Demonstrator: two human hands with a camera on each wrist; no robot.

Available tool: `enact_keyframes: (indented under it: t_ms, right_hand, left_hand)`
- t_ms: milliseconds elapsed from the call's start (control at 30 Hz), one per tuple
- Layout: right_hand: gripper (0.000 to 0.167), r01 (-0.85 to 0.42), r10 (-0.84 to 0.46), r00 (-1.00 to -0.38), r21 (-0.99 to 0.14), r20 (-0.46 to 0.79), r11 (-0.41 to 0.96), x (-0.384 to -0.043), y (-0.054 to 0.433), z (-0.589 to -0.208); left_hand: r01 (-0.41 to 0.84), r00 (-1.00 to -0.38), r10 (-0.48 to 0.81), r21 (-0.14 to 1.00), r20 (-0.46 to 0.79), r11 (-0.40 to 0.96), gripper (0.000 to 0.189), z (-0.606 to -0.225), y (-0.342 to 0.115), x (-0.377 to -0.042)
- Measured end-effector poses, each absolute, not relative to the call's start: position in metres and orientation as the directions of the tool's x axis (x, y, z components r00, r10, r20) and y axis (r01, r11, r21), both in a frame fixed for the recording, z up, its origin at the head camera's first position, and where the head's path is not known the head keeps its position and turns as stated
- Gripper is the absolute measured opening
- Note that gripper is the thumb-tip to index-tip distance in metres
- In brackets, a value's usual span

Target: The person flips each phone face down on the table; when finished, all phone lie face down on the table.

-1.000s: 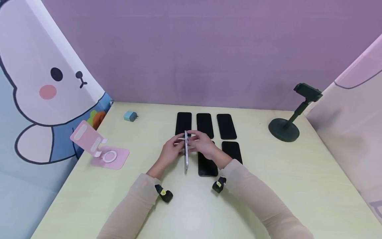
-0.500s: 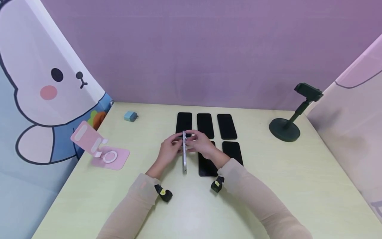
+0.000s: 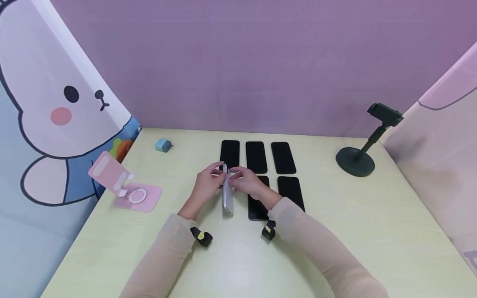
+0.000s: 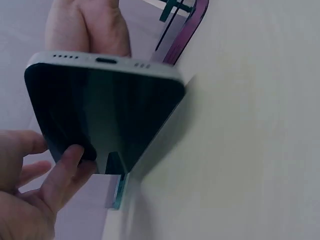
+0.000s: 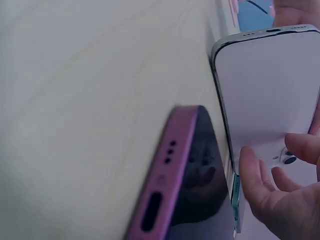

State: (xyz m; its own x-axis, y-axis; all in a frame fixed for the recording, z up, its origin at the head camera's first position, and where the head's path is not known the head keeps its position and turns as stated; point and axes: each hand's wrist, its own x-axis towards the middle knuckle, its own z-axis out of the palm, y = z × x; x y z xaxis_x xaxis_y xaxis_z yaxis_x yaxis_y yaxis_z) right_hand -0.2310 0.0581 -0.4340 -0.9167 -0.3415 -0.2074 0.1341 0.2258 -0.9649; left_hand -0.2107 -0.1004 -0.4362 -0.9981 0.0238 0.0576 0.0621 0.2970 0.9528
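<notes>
A smartphone (image 3: 228,196) stands on its long edge close over the table, its light back turned to the right. My left hand (image 3: 208,182) grips its far end, thumb lying on the dark screen (image 4: 100,110) in the left wrist view. On the other side, my right hand (image 3: 247,182) has its fingertips at the pale back (image 5: 265,95), beside the camera lenses (image 5: 288,157). Its fingers are spread and loosely bent. Beneath the right wrist lies a black-screened phone (image 3: 257,207); the right wrist view shows its pinkish-purple edge (image 5: 172,155).
Three dark phones lie in a back row: left (image 3: 230,152), middle (image 3: 256,157) and right (image 3: 283,158). Another phone (image 3: 290,190) lies in front on the right. Around them stand a pink folding stand (image 3: 150,196), a blue charger plug (image 3: 162,145) and a dark green phone stand (image 3: 355,162).
The held phone has shifted slightly left and turned, so more of its light back shows. The right fingers have come off its far top edge onto the back.
</notes>
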Motion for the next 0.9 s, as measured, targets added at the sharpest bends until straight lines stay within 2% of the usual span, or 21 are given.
enact_keyframes:
  t_ms: [200, 400, 600, 900]
  right_hand:
    - [0.041, 0.063, -0.313, -0.93, -0.924, -0.191, 0.378, -0.232, 0.055, -0.439]
    - [0.04, -0.009, -0.292, -0.941, -0.847, -0.173, 0.531, -0.234, 0.051, -0.44]
    - [0.035, -0.037, -0.266, -0.95, -0.787, -0.163, 0.616, -0.235, 0.047, -0.439]
    - [0.031, -0.01, -0.211, -0.96, -0.734, -0.183, 0.679, -0.237, 0.045, -0.44]
  left_hand:
    - [0.05, -0.998, 0.045, 0.876, 0.032, 0.479, 0.039, -0.434, -0.108, -0.214]
    - [-0.014, -1.0, -0.007, 0.812, -0.012, 0.583, 0.037, -0.438, -0.115, -0.214]
    - [-0.039, -0.999, -0.025, 0.788, -0.03, 0.615, 0.034, -0.447, -0.121, -0.217]
    - [-0.055, -0.997, 0.006, 0.748, -0.078, 0.662, 0.034, -0.454, -0.123, -0.222]
